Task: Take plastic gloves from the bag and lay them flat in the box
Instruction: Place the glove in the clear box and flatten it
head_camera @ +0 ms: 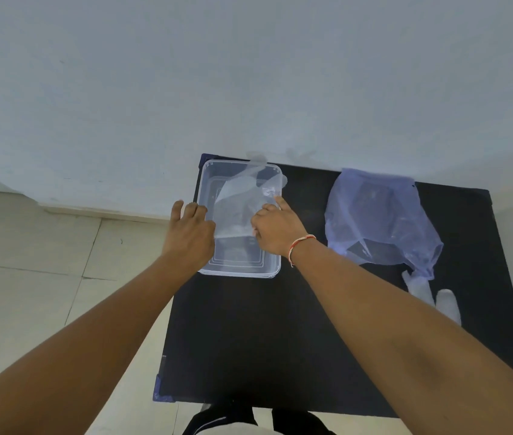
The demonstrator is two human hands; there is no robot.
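Note:
A clear plastic box (239,268) stands at the far left of a black table (280,340). A thin clear plastic glove (239,199) lies across the inside of the box, its fingers hanging over the far rim. My left hand (191,233) rests on the box's left rim with fingers spread. My right hand (275,230) presses on the glove's right side, index finger stretched out along the right rim. A bluish translucent bag (380,215) lies to the right of the box. More clear gloves (431,296) stick out from under its near end.
The table's far edge touches a pale wall (249,73). Tiled floor (29,262) lies to the left of the table. Bare black tabletop stretches between the box and my body.

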